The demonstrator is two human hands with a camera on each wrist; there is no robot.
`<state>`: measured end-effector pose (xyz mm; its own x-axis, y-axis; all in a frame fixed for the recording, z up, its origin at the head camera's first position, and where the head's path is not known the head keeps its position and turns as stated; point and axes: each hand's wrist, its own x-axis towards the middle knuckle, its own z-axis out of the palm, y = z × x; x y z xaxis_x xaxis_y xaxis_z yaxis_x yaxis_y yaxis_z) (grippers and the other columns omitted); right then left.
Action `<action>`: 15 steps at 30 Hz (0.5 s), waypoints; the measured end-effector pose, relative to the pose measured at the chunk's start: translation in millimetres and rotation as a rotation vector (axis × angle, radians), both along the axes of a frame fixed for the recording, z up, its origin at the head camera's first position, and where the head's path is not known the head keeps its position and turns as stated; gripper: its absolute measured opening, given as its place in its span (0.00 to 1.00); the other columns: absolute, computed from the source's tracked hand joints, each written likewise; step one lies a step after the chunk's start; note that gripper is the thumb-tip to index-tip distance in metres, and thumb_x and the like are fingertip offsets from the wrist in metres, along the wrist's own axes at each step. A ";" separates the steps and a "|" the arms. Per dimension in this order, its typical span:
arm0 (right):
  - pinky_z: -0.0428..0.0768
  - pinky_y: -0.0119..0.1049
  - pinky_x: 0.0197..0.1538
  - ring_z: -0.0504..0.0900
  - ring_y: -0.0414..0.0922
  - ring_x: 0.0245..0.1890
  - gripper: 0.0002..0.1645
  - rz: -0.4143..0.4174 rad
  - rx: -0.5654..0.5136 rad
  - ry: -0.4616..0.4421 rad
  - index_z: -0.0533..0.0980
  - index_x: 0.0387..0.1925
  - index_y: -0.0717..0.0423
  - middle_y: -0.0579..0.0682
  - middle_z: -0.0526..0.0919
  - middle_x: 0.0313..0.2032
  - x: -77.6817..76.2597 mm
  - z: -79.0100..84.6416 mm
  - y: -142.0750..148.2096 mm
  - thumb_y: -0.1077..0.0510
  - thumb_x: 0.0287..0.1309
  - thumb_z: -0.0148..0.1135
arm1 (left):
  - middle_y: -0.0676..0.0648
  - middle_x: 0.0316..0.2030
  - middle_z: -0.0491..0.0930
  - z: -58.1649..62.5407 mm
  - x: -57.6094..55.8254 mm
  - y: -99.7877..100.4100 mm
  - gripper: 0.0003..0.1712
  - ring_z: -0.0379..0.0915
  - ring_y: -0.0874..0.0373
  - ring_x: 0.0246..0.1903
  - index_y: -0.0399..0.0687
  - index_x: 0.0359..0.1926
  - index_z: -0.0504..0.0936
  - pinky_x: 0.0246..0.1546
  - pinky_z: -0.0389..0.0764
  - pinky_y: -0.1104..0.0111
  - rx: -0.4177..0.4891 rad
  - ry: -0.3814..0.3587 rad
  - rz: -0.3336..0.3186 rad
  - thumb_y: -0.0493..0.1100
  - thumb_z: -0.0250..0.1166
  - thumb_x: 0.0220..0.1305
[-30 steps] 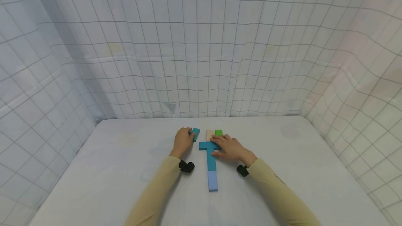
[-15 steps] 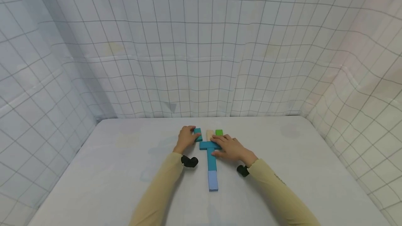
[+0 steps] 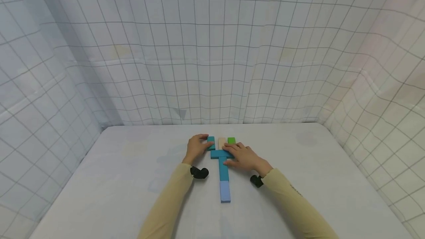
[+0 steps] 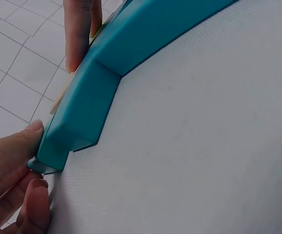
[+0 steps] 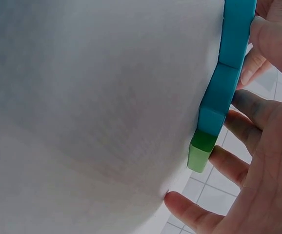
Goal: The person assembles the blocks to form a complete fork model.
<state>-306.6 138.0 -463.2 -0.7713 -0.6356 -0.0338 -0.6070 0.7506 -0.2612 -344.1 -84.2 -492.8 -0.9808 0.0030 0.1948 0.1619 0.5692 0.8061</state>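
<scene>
In the head view, my left hand (image 3: 196, 148) pinches a short teal block (image 3: 211, 143) between thumb and fingers, flat on the table. Right beside it is a cream block (image 3: 221, 142), and a green block (image 3: 231, 140) stands further right. A blue crossbar block (image 3: 216, 154) lies in front of these. From its middle an upright-running blue block (image 3: 224, 169) extends toward me, ending against a periwinkle block (image 3: 225, 191). My right hand (image 3: 245, 157) rests with spread fingers over the crossbar's right part, hiding it. In the right wrist view its fingertips touch the blue blocks and the green block (image 5: 202, 152).
A white cloth-covered table (image 3: 116, 180) spreads around the blocks. White grid-patterned curtains (image 3: 212, 65) enclose the back and both sides. Black wrist cameras (image 3: 199, 173) sit at both cuffs, close above the table.
My left hand has moved right with the teal block, which has turned from slanted to straight and now lies closer to the cream block. The right hand has stayed in place.
</scene>
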 end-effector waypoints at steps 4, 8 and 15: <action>0.63 0.55 0.57 0.58 0.51 0.64 0.40 -0.003 0.005 0.008 0.59 0.71 0.50 0.47 0.58 0.70 -0.6 -1.6 -0.5 0.35 0.64 0.51 | 0.40 0.49 0.80 1.1 0.4 1.1 0.26 0.70 0.44 0.55 0.37 0.52 0.80 0.57 0.66 0.54 0.000 -0.022 -0.006 0.47 0.71 0.56; 0.63 0.54 0.57 0.58 0.50 0.65 0.41 -0.011 0.013 0.011 0.59 0.71 0.50 0.46 0.57 0.70 -1.1 -3.4 -0.1 0.35 0.64 0.51 | 0.40 0.49 0.80 0.3 0.3 1.4 0.26 0.70 0.44 0.55 0.37 0.53 0.80 0.57 0.66 0.54 -0.029 -0.026 -0.014 0.48 0.70 0.57; 0.64 0.55 0.56 0.59 0.51 0.64 0.41 -0.004 0.001 0.013 0.59 0.71 0.50 0.46 0.58 0.70 -1.2 -3.4 1.0 0.35 0.63 0.52 | 0.41 0.50 0.79 -1.1 0.0 1.9 0.26 0.69 0.45 0.56 0.39 0.53 0.80 0.58 0.65 0.54 -0.039 -0.049 -0.021 0.48 0.70 0.57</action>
<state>-307.8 139.0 -466.6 -0.7744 -0.6323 -0.0248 -0.6071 0.7534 -0.2526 -344.1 -82.3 -493.9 -0.9888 0.0304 0.1463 0.1353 0.5971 0.7906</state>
